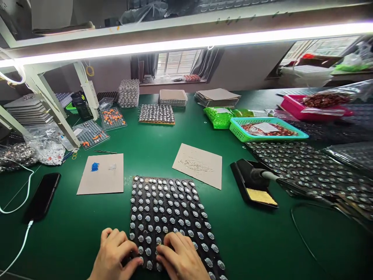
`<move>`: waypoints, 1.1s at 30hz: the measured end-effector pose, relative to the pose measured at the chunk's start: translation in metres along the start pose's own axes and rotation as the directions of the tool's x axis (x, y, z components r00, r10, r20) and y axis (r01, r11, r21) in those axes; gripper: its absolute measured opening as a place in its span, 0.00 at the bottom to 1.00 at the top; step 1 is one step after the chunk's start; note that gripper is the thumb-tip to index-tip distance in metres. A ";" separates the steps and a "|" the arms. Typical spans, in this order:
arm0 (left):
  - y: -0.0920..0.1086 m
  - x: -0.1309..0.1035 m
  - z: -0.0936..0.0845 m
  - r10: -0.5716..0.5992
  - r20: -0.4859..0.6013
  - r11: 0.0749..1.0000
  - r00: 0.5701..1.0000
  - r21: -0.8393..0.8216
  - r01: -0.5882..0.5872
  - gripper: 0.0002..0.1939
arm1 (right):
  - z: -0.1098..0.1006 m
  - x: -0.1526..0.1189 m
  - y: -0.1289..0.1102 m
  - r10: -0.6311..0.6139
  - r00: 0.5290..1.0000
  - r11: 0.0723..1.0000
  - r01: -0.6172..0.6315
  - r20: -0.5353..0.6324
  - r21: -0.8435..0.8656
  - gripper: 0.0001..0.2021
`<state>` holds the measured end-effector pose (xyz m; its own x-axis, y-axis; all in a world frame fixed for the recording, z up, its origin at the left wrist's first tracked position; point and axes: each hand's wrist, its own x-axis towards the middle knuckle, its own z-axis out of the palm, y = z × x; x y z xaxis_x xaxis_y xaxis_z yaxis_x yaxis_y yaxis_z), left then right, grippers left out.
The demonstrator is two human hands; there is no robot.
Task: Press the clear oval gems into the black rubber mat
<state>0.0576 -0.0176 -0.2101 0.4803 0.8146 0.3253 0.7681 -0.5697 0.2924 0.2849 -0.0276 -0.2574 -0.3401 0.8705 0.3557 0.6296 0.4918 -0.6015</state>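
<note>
A black foam board (176,252) lies on the green table in front of me, set with rows of small round silver metal parts (148,240). At its near left corner is my left hand (115,252), thumb and forefinger curled close together at an edge part. My right hand (182,254) rests over the near middle of the board, thumb and fingertips drawn together at one of the round parts. Whatever lies between the fingertips of either hand is too small or hidden to make out.
Left are a cardboard sheet (100,182) with blue and silvery wire pieces, tweezers (105,152) and a phone (43,194) on a cable. Right are another cardboard (201,159) with thin bits, a soldering iron (271,175) in its stand (241,182), and a turquoise basket (236,130).
</note>
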 end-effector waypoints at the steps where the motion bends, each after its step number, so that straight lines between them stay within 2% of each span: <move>1: -0.001 0.000 0.000 0.003 0.003 1.000 1.000 -0.001 -0.003 0.15 | -0.002 0.000 0.001 0.006 1.000 1.000 -0.006 0.010 0.002 0.11; 10: -0.009 -0.001 -0.002 0.004 0.028 1.000 1.000 -0.026 -0.003 0.16 | -0.017 0.007 0.019 0.074 0.992 0.997 -0.076 0.098 0.017 0.16; 16: -0.007 -0.001 -0.003 0.017 0.026 0.999 1.000 -0.049 -0.016 0.19 | -0.013 0.010 0.010 0.074 0.991 0.996 -0.079 0.109 0.040 0.14; 20: -0.001 -0.005 0.002 0.023 -0.018 0.998 1.000 -0.061 -0.024 0.22 | -0.006 0.009 -0.001 0.046 0.995 0.996 -0.053 0.091 0.068 0.15; 22: 0.002 -0.006 0.006 0.030 -0.052 0.997 0.998 -0.071 -0.033 0.19 | -0.001 0.008 -0.006 0.036 0.997 0.997 -0.041 0.069 0.072 0.16; 26: 0.004 -0.009 0.013 0.029 -0.114 0.996 0.993 -0.082 -0.038 0.05 | 0.007 0.010 -0.011 0.015 1.000 0.998 -0.016 0.025 0.056 0.12; 30: 0.005 -0.010 0.017 0.037 -0.165 0.995 0.986 -0.080 -0.051 0.17 | 0.013 0.012 -0.010 -0.005 1.000 0.999 0.005 0.007 0.039 0.11; 33: 0.006 -0.011 0.016 0.054 -0.156 0.995 0.986 -0.074 -0.066 0.16 | 0.014 0.013 -0.012 -0.013 1.000 0.999 0.014 -0.002 0.034 0.11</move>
<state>0.0637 -0.0279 -0.2262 0.4488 0.7559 0.4768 0.7012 -0.6286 0.3365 0.2634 -0.0220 -0.2558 -0.3469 0.8638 0.3655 0.6005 0.5039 -0.6209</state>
